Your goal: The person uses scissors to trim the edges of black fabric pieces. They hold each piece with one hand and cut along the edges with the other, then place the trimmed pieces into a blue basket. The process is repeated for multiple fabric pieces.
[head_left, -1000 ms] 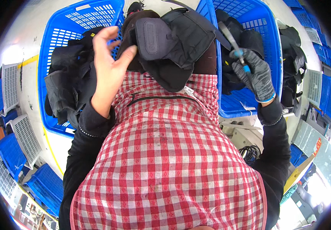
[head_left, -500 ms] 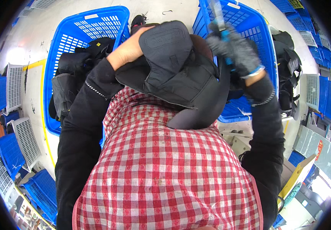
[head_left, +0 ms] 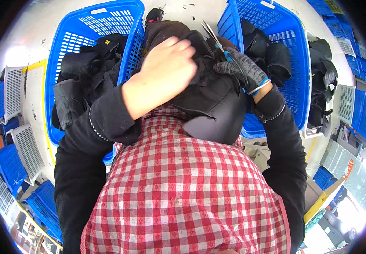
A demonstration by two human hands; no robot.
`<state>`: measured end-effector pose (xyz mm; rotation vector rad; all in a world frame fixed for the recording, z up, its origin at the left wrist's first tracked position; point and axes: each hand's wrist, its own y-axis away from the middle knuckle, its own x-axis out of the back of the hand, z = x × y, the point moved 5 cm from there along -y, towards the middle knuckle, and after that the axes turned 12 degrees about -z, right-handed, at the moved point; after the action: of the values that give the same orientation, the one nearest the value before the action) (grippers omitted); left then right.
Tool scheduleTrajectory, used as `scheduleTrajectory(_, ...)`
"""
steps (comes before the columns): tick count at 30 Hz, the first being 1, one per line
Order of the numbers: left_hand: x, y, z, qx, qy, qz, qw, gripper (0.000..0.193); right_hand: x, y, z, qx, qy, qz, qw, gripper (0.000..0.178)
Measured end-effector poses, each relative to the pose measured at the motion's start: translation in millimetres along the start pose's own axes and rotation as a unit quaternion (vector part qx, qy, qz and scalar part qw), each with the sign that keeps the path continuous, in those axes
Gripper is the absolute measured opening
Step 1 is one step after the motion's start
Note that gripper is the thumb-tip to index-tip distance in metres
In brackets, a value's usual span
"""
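A black padded fabric piece with a smooth, curved flap lies across my lap. My left hand, bare and blurred by motion, is over its left side; the fingertips are too smeared to show a grip. In my right hand, which wears a grey knit glove, is a pair of scissors with blue handles. The blades are slightly parted and point away from me, up and to the left. The gloved fingers are closed round the handles and rest against the right side of the black piece.
A blue plastic basket at my left holds several black pieces. Another blue basket at my right has similar pieces inside. Beyond it more black pieces sit in a white container. Small scraps lie on the floor.
My left hand has moved right across the black piece, whose broad padded part no longer stands up in view. My right hand has come down and left with the scissors, onto the piece.
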<state>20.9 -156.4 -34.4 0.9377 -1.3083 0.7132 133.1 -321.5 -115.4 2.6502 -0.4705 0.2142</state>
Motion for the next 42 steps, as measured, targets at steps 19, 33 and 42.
scheduleTrajectory(19, -49, -44, -43, -0.007, 0.373, 0.088, 0.924, 0.015, 65, 85, -66, 0.083, 0.711, 0.111, 0.689, 0.048)
scheduleTrajectory(33, -50, -52, -41, 0.014, 0.287, 0.124, 0.95, 0.009, 55, 68, -81, 0.098, 0.763, 0.092, 0.633, 0.029)
scheduleTrajectory(42, -52, -58, -44, 0.013, 0.305, 0.135, 0.943, 0.009, 52, 61, -83, 0.086, 0.763, 0.071, 0.637, 0.033)
